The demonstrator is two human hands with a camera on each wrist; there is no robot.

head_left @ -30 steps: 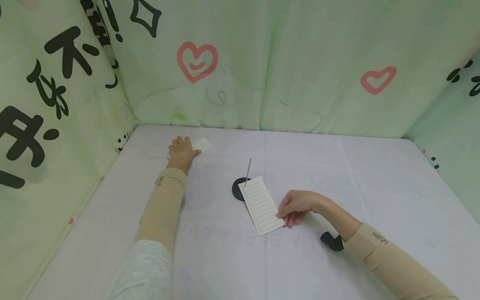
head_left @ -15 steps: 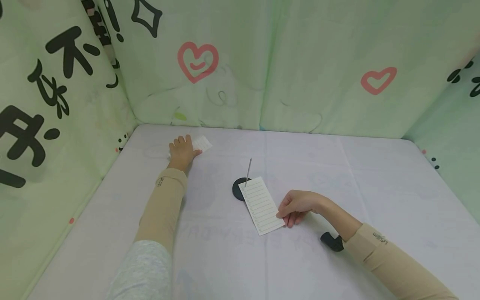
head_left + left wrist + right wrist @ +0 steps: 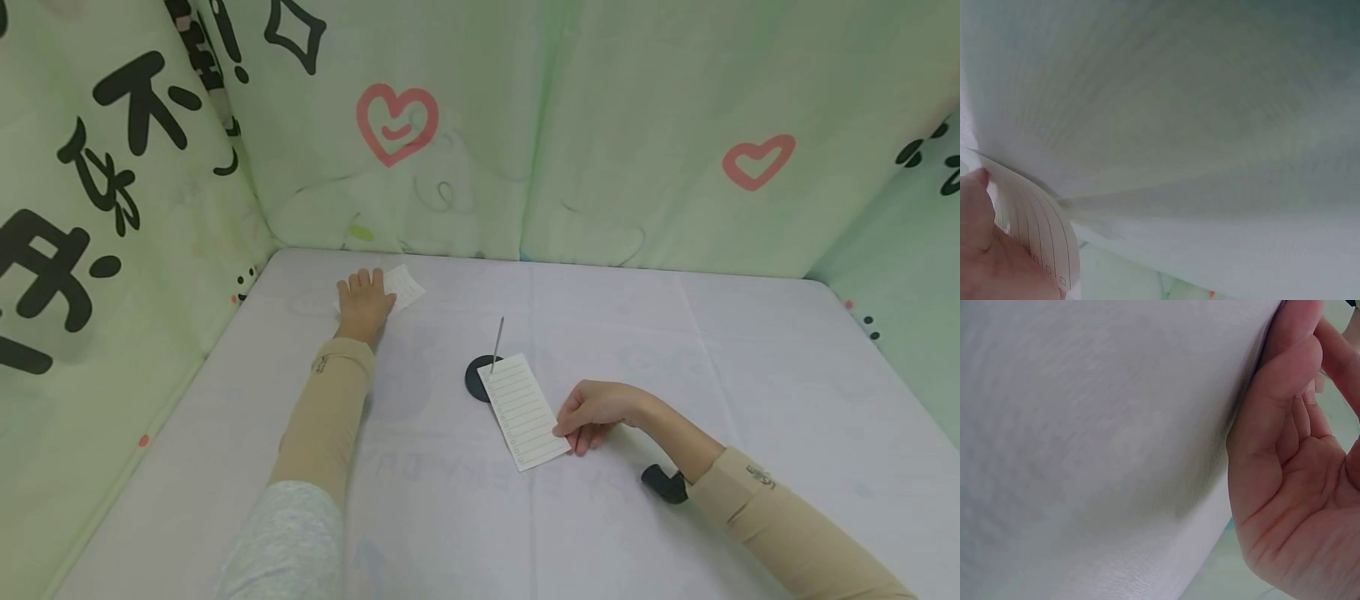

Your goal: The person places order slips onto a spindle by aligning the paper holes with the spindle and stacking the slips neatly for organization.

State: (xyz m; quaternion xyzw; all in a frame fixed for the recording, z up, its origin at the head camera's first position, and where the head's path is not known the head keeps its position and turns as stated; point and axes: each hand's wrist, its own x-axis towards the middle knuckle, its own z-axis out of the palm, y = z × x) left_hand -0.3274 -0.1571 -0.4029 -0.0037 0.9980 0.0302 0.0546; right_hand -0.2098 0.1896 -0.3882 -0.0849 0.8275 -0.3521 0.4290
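Note:
A bill spike, with a black round base (image 3: 474,381) and a thin upright metal spike (image 3: 498,337), stands mid-table. A lined checklist slip (image 3: 522,412) slants over the base; its top edge meets the spike, and it looks pierced there. My right hand (image 3: 600,408) pinches the slip's near right corner between thumb and fingers. At the far left, my left hand (image 3: 365,304) rests with fingers outstretched on another paper slip (image 3: 405,287), partly hiding it. In the left wrist view, this lined slip (image 3: 1041,219) bows up from the tabletop beside the hand (image 3: 997,262); the fingertips are hidden.
A short black cylindrical object (image 3: 663,483) shows beside the right cuff. The white-covered table (image 3: 637,333) ends at a green printed curtain (image 3: 600,150) at the back, with more curtain along both sides.
My left thumb has drawn in toward the fingers, and the far slip has shifted and turned slightly away from me. The right hand and its slip have stayed still.

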